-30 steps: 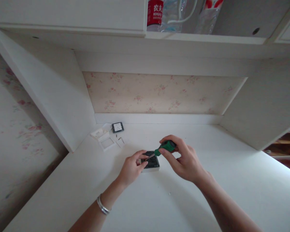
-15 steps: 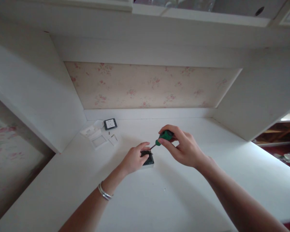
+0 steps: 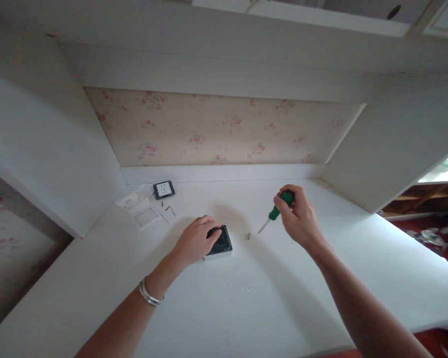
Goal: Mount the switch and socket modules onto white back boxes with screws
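My left hand (image 3: 194, 241) rests with curled fingers on a dark socket module (image 3: 221, 243) lying on the white desk (image 3: 269, 293) and holds it down. My right hand (image 3: 300, 219) is to the right of it, closed round a green-handled screwdriver (image 3: 275, 211) whose metal tip points down-left just above the desk. A small screw (image 3: 249, 236) lies on the desk between the module and the screwdriver tip.
At the back left lie a dark socket face (image 3: 163, 189), white cover plates and a frame (image 3: 145, 217), and tiny screws. White side panels close the desk in left and right; floral wallpaper (image 3: 224, 129) is behind. A small white crumb (image 3: 248, 289) lies near the front.
My right hand has moved the screwdriver right, away from the module. A screw now lies on the desk beside the module. My left hand stays on the module; the view shifted down.
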### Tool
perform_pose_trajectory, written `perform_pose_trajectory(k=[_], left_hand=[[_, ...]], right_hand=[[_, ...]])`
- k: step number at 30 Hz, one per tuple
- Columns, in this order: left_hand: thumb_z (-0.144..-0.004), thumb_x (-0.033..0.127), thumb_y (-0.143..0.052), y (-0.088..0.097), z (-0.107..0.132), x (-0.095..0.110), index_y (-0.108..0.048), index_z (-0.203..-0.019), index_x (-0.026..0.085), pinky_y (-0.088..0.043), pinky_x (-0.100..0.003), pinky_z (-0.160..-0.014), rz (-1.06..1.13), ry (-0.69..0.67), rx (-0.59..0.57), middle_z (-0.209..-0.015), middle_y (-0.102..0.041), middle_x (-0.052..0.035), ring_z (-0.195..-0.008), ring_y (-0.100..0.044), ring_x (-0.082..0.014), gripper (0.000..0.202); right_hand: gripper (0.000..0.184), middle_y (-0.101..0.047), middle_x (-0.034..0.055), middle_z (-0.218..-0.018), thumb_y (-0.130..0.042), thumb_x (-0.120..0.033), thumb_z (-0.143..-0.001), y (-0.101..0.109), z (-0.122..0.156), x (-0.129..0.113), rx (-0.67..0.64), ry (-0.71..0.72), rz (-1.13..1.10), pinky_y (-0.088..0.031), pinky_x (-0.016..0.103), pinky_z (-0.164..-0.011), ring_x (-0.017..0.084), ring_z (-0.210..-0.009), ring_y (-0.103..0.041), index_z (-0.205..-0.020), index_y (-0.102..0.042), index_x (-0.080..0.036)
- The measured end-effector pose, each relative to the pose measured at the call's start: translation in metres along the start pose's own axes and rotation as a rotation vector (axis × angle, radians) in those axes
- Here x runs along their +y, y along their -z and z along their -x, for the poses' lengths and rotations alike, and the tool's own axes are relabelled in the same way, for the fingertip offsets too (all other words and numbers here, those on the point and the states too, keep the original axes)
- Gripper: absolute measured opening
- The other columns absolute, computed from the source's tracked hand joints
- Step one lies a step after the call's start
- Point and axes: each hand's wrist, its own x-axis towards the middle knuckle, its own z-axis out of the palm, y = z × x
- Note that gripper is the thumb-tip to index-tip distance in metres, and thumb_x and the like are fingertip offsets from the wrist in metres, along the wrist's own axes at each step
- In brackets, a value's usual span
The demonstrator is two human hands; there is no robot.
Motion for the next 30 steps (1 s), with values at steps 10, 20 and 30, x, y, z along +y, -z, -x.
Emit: perform_pose_trajectory(k=[10, 20, 30], left_hand=[[-0.085, 0.034, -0.056, -0.002, 0.032, -0.023, -0.064, -0.101, 0.022, -0.042, -0.035, -0.091, 0.016, -0.002, 0.118, -0.105, -0.060, -0.0036, -0.100, -0.052, -0.0195, 0.022], [-0.092, 0.023, -0.043, -0.017, 0.051, 0.033, -0.064, -0.085, 0.020, -0.045, -0.029, -0.071, -0.139, -0.251, 0.017, -0.072, -0.059, -0.0027, -0.073, -0.054, -0.0161, 0.023], [-0.092, 0.025, -0.042, -0.036, 0.063, 0.049, -0.064, -0.083, 0.021, -0.045, -0.027, -0.068, -0.148, -0.176, -0.194, -0.078, -0.063, -0.0027, -0.075, -0.059, -0.0165, 0.024]], right_hand=[[0.025, -0.064, 0.0043, -0.087, -0.043, -0.012, -0.074, -0.016, 0.007, 0.041, -0.750, 0.191, 0.306, -0.035, 0.025, -0.065, 0.016, -0.076, -0.056, -0.093, -0.056, -0.021], [0.038, -0.064, 0.0054, -0.110, -0.062, -0.040, -0.075, -0.010, 0.029, 0.058, -1.070, 0.141, 0.385, -0.039, 0.032, -0.080, 0.025, -0.099, -0.058, -0.111, -0.059, -0.031], [0.024, -0.064, 0.0025, -0.099, -0.054, -0.039, -0.083, -0.020, 0.043, 0.050, -1.035, 0.231, 0.298, -0.039, 0.029, -0.073, 0.021, -0.087, -0.059, -0.104, -0.063, -0.030]])
